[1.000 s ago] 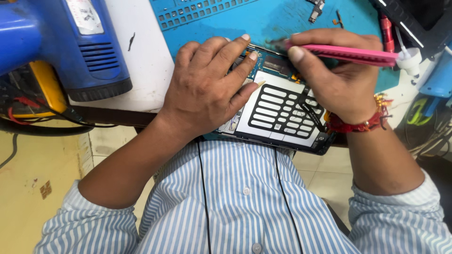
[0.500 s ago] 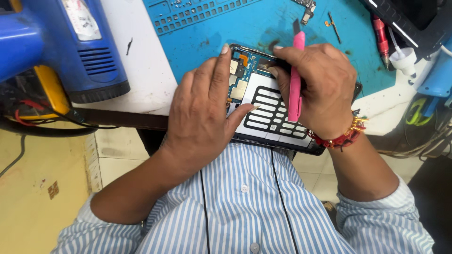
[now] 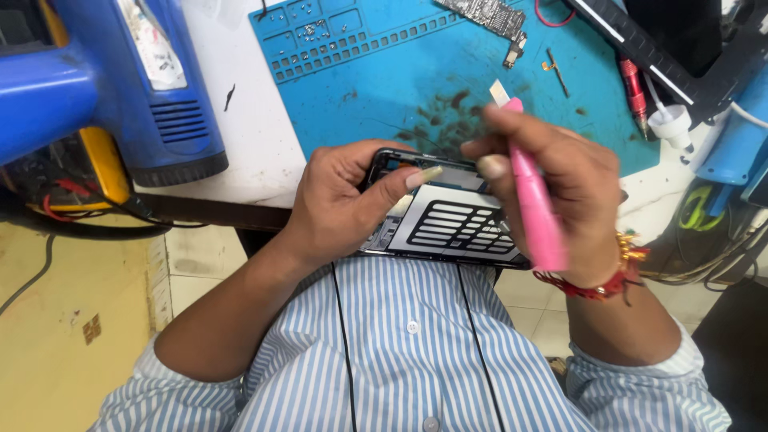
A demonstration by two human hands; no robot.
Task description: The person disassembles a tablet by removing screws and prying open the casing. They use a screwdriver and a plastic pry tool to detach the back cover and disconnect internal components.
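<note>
An opened phone with its back off lies at the table's near edge, showing a white slotted plate and circuit parts. My left hand grips its left side, thumb stretched across the top of the plate. My right hand holds a pink pen-shaped tool upright over the phone's right half, its flat pale tip pointing away from me above the blue mat. A red thread band is tied round the right wrist.
A blue silicone work mat with small part trays covers the white table. A circuit board and a red screwdriver lie at its far side. A large blue hot-air unit stands at left, cables and blue gear at right.
The right hand has turned the pink tool from lying crosswise to upright and lifted its tip off the phone. The left hand has slid from covering the plate to the phone's left edge.
</note>
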